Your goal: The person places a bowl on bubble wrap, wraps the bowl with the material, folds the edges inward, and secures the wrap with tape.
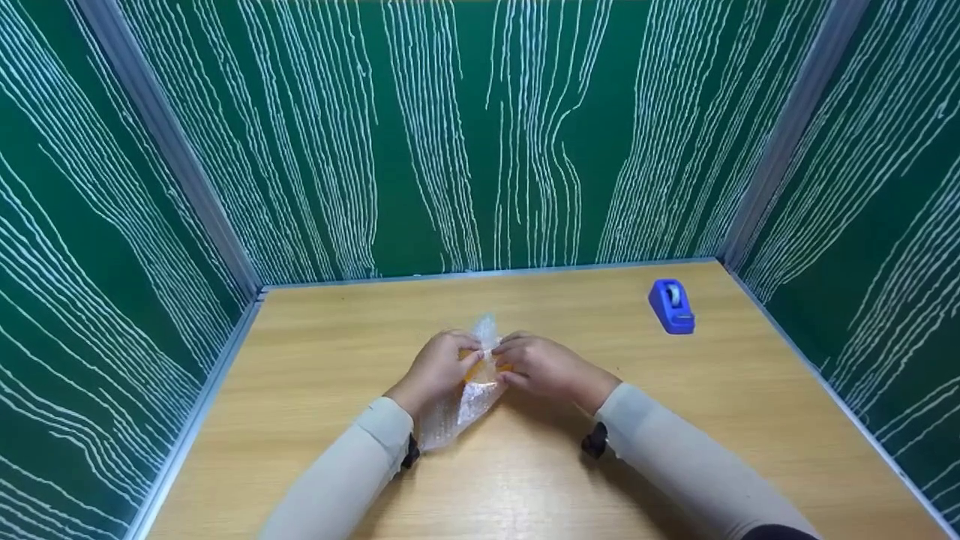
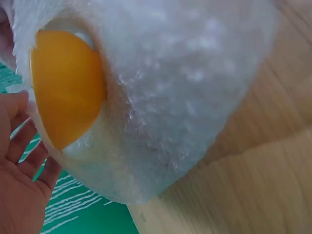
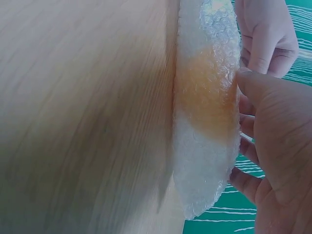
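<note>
A sheet of clear bubble wrap [image 1: 480, 401] is folded around a smooth orange object [image 2: 68, 87] near the middle of the table. In the left wrist view, the object's rounded side shows through an opening in the wrap; the rest is hidden. Seen from the right wrist, its orange colour comes dimly through the bubbles. My left hand [image 1: 439, 367] pinches the wrap's upper edge from the left, thumb and fingertips at the fold. From the right, my right hand [image 1: 544, 365] grips the same edge, with its thumb [image 3: 251, 80] pressed on the wrap. Both hands are close together.
A blue tape dispenser [image 1: 671, 306] with a roll in it stands at the back right of the wooden table [image 1: 322, 360]. Green panels [image 1: 480, 150] with white wavy lines enclose the table at the back and both sides.
</note>
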`<state>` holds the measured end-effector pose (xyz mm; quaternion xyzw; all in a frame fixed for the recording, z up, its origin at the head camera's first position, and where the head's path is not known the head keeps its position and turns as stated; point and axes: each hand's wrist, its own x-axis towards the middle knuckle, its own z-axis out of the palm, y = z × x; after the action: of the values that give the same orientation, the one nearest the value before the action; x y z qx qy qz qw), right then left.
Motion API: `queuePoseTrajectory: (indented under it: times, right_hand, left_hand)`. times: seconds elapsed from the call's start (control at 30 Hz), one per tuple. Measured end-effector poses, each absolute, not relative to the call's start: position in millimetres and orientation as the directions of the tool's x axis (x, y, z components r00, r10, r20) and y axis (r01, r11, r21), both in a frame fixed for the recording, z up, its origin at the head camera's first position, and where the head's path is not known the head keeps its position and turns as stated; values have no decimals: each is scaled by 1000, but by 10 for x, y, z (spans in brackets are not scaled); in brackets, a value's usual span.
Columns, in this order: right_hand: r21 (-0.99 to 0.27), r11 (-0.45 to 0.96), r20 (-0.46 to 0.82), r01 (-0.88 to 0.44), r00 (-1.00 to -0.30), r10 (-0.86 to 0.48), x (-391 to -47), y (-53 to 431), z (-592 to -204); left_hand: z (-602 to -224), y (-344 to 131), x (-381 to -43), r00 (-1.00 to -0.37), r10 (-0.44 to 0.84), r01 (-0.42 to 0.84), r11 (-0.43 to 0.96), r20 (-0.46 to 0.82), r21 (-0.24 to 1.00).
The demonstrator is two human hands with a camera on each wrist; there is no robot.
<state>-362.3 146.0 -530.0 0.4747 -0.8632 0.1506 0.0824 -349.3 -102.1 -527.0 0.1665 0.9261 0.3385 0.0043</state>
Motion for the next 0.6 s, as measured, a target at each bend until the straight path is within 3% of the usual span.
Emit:
queuePoseTrajectory:
  times: [0.13, 0.3, 0.47, 0.6]
  right_hand:
    - [-193, 513, 317, -836, -548, -774, -3619, 1458, -5328]
    - [-203, 545, 348, -813, -580, -736, -3586, 1469, -5342]
    - [-249, 602, 286, -759, -651, -703, -3567, 1476, -5328]
    - [-231, 613, 219, -756, -654, -724, -3582, 1471, -5328]
  left_hand:
    - [-5312, -995, -3493, -916, 383, 388, 759, 123, 523]
    - [-5326, -990, -3462, -919, 387, 373, 785, 77, 495]
    - [-5330, -1007, -3447, -919, 388, 371, 792, 68, 485]
    - [-5334, -1034, -3447, -909, 407, 399, 787, 89, 472]
